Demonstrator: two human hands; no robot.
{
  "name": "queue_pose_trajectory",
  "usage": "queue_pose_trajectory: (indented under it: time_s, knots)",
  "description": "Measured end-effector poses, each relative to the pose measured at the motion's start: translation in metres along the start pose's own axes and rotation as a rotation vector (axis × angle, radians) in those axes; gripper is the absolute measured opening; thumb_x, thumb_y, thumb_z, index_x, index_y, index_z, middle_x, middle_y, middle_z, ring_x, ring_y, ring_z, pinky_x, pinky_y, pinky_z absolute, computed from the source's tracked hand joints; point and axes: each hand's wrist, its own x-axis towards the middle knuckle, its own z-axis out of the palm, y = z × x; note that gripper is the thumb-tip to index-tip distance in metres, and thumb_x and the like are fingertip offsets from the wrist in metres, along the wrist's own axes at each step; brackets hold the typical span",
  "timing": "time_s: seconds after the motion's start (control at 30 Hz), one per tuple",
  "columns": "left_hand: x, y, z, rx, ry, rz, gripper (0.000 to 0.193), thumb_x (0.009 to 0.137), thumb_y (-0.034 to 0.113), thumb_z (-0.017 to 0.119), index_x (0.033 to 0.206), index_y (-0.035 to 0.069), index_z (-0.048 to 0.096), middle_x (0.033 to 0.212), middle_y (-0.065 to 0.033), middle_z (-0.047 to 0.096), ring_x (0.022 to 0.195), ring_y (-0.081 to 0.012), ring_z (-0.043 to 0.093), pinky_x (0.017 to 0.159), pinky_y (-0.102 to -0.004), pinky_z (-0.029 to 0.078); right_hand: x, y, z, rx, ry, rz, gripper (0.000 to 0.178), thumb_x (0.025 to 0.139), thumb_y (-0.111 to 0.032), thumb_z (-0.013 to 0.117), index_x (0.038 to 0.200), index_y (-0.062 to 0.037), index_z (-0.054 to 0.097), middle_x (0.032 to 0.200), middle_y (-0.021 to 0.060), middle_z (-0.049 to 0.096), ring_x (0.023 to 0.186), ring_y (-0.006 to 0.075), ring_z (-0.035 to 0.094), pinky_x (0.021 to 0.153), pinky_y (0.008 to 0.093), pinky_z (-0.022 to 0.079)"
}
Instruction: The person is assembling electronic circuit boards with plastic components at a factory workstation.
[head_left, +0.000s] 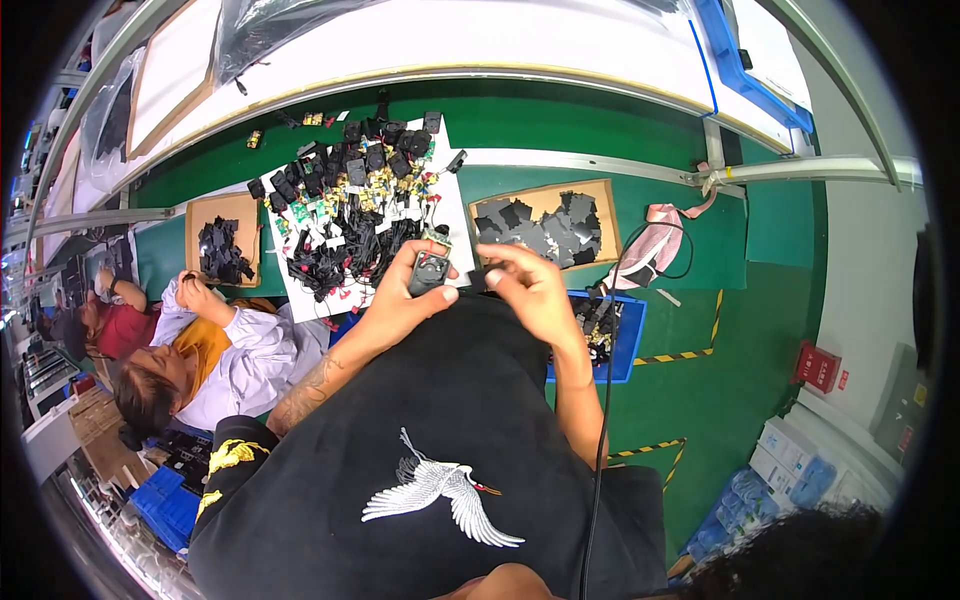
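Observation:
My left hand [392, 305] holds a small black plastic housing [430, 272] in front of my chest. A little circuit board [437, 236] shows at the housing's far end, by my fingertips. Close on its right, my right hand [535, 292] pinches a small dark flat piece [482, 279] between thumb and fingers. Beyond my hands, a white board [455, 205] bears a heap of black housings [357, 170], small circuit boards and black cables [350, 245] with red ends. A cardboard tray [611, 225] of dark grey flat pieces [550, 228] lies to the right of that board.
To my left sits a co-worker [255, 345] with raised hands, near another cardboard tray [252, 213] of dark pieces. A blue bin [634, 340] of parts stands at my right, below a pink bag [655, 240]. A black cable [601, 450] hangs down along my right side.

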Motion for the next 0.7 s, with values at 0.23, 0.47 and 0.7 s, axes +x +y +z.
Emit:
queue_pose_trajectory:
  time_s: [0.23, 0.47, 0.7]
  knots:
    - [0.000, 0.001, 0.003, -0.085, 0.022, -0.013, 0.047, 0.094, 0.015, 0.077, 0.130, 0.008, 0.049, 0.093, -0.0014, 0.062, 0.069, -0.0064, 0.059, 0.060, -0.0217, 0.048, -0.004, -0.025, 0.034, 0.133, 0.166, -0.060, 0.045, 0.087, -0.001, 0.079, 0.131, -0.0032, 0.067, 0.099, 0.0055, 0.073, 0.081, 0.0093, 0.064, 0.074, 0.0259, 0.053]
    - [0.002, 0.000, 0.004, 0.165, -0.103, 0.216, 0.060, 0.088, 0.006, 0.076, 0.138, 0.008, 0.043, 0.121, -0.0046, 0.054, 0.106, -0.0096, 0.056, 0.091, -0.0266, 0.048, -0.009, -0.030, 0.046, -0.023, 0.304, -0.160, 0.016, 0.088, 0.002, 0.080, 0.103, 0.0017, 0.077, 0.088, 0.0072, 0.075, 0.078, 0.0105, 0.071, 0.070, 0.0242, 0.055]
    - [0.000, 0.004, 0.005, 0.130, -0.198, 0.151, 0.068, 0.085, -0.004, 0.071, 0.143, 0.008, 0.037, 0.125, -0.0053, 0.051, 0.115, -0.0115, 0.052, 0.100, -0.0308, 0.045, -0.011, -0.035, 0.056, -0.060, 0.319, -0.230, 0.016, 0.086, -0.002, 0.080, 0.102, -0.0008, 0.078, 0.083, 0.0083, 0.074, 0.064, 0.0097, 0.066, 0.057, 0.0244, 0.049]
